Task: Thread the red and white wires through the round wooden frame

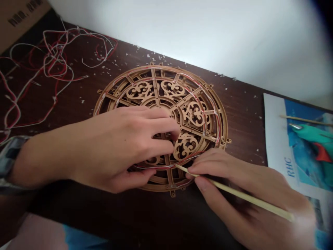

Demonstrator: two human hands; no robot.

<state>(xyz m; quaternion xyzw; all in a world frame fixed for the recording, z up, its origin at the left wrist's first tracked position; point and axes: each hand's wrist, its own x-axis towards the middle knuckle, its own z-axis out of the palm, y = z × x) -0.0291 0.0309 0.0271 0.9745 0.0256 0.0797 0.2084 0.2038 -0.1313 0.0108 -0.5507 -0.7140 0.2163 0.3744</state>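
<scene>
A round wooden fretwork wheel point(197, 104) with scroll cut-outs lies flat on the dark table point(241, 114). Thin red and white wires run along its rings. My left hand point(114, 146) lies over the wheel's centre and lower left, fingers curled down and pressing on the wood. My right hand point(241, 194) pinches a thin wooden stick point(234, 192) like a pen. The stick's tip touches the wire at the wheel's lower rim, just below my left fingers.
A tangle of loose red and white wire point(52, 66) lies at the table's far left. Small white scraps dot the table by the wall. A blue printed sheet point(293, 152) with another stick point(307, 120) on it sits at the right. A cardboard box point(15, 17) fills the top left corner.
</scene>
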